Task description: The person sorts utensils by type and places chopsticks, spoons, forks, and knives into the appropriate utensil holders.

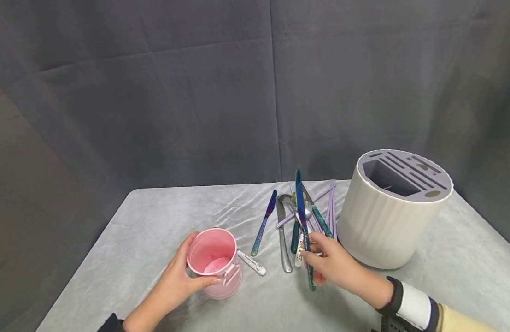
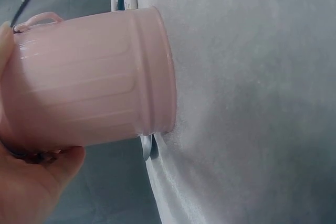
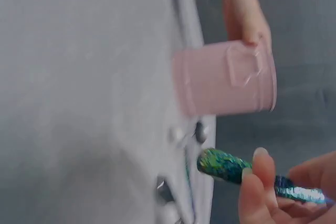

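Note:
My left hand [image 1: 181,272] grips a pink bucket-shaped cup [image 1: 220,289] near its rim, the thumb across the front by a small handle. The cup stands upright at the cloth, and its inside looks bare. To the right, my right hand [image 1: 335,263] pinches a table knife [image 1: 301,203] by its green glittery handle [image 3: 223,165]. The blue blade points away, above a cluster of cutlery. Under and beside it lie a silver knife [image 1: 282,235], a spoon [image 1: 285,198], a green-handled knife [image 1: 319,216] and lilac chopsticks [image 1: 331,207]. Another blue knife [image 1: 265,223] lies apart.
A large cream ribbed holder [image 1: 385,230] with a grey slotted top stands at the right, close to the chopsticks. White markers lie beside the cup [image 1: 251,263] and near the right hand [image 1: 299,251]. Grey curtain hangs behind the cloth-covered table [image 1: 147,221].

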Demonstrator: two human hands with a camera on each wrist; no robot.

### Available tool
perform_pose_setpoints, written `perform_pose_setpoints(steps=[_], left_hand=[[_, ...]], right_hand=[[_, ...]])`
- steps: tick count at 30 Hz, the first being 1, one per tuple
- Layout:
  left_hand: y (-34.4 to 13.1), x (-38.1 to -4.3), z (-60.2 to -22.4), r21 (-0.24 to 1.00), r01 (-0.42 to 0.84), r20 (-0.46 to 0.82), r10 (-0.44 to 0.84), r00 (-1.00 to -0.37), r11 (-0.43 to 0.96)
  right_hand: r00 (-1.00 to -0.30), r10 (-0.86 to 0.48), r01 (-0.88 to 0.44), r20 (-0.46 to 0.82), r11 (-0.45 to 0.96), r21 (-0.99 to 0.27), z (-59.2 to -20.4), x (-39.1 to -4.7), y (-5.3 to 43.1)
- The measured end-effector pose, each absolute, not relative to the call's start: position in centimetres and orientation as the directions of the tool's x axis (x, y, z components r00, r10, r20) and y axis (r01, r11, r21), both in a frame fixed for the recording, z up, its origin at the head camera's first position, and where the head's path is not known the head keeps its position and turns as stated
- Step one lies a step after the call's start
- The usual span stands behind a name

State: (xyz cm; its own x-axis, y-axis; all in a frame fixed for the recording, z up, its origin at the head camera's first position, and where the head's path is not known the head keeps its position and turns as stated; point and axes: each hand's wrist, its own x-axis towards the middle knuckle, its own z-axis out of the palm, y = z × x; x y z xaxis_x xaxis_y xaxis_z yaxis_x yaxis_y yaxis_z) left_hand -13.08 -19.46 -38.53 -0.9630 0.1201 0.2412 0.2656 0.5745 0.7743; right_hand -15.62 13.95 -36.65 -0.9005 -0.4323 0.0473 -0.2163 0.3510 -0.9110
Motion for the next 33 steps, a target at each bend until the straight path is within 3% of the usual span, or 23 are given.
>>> perform_pose_setpoints(steps=[9,20,33], left_hand=[[-19.6,-13.3,-38.5,0.764,0.289,0.265,0.128,-0.956,0.577],[-19.6,-13.4,-38.5,0.763,0.288,0.263,0.129,-0.956,0.579],[-19.5,-13.3,-38.6,0.801,0.241,0.205,0.128,-0.970,0.548]], right_hand=[[-0.869,-0.468,-0.267,0.164,0.163,-0.950,-33.8,-15.5,8.8],[-0.861,-0.378,-0.368,0.340,0.001,-0.930,-31.2,-16.8,4.5],[-0.850,-0.441,-0.371,0.287,0.115,-0.921,-34.1,-16.5,1.5]])
